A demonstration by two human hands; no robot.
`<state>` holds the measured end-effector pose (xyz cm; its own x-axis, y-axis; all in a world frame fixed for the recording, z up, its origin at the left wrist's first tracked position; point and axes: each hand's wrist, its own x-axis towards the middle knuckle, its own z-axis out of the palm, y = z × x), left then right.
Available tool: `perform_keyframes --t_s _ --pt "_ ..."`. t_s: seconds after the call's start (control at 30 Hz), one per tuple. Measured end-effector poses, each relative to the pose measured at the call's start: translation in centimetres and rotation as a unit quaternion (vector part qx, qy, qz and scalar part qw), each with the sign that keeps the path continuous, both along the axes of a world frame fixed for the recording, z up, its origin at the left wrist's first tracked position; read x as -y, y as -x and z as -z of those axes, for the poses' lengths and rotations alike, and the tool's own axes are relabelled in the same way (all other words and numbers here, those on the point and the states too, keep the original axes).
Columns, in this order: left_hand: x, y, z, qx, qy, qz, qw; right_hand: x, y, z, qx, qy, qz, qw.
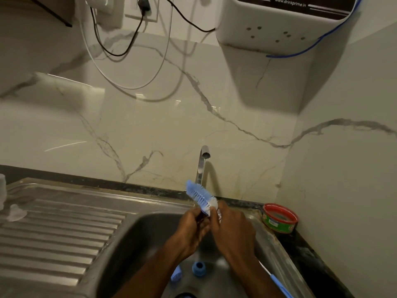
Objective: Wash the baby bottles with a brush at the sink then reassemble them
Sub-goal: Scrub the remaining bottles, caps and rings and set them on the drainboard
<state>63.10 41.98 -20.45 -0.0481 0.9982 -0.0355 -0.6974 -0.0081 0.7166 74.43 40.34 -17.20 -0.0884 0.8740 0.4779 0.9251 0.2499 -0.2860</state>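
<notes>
Two hands meet over the sink basin (137, 237) at lower centre of the frame. Left hand (191, 229) grips the handle of a blue-and-white brush (200, 195), bristles angled toward the tap (203, 162); right hand (232, 224) is curled round a small part at the bristle base, too hidden to identify. Blue bottle ring (199, 268) and blue cap (177, 274) lie in the basin below. Step judged: scrubbing. Next: rinse the part, then pick up the ring.

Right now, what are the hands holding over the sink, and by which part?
The left hand grips the blue-and-white brush below its bristles, around the handle end. The right hand pinches the white bristle end; whether it also holds a bottle part cannot be told.
</notes>
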Motion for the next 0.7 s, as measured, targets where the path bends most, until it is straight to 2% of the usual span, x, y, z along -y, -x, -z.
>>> perform_keyframes --t_s 0.1,0.2,0.27,0.37,0.5,0.6,0.63,0.7 --pt "-0.4 -0.4 -0.2 -0.034 -0.014 -0.007 0.999 -0.7 -0.2 -0.9 0.022 0.002 0.006 1.000" --pt "-1.2 0.8 0.4 -0.025 -0.010 -0.021 0.999 -1.0 -1.0 -1.3 0.068 0.033 0.013 0.997" --pt "-1.8 1.7 0.7 -0.020 -0.005 -0.027 0.999 -1.1 -1.9 -1.0 0.095 0.016 0.011 0.995" --pt "-2.7 2.2 0.8 -0.034 0.003 -0.039 0.999 -1.4 -3.5 -0.6 0.073 0.046 0.026 0.996" --pt "-3.8 2.7 1.5 -0.149 0.002 -0.081 0.986 -1.1 -4.4 0.2 0.077 -0.013 0.034 0.996" --pt "-3.6 3.3 2.4 -0.288 -0.030 -0.108 0.951 -1.8 -4.9 0.8 0.056 0.015 0.028 0.998" --pt "-3.7 3.5 2.6 -0.315 -0.035 -0.112 0.942 -2.0 -4.9 0.8 0.054 0.027 0.028 0.998" --pt "-3.8 3.8 3.1 -0.359 -0.043 -0.129 0.923 -2.2 -4.8 1.1 0.057 -0.010 0.023 0.998"
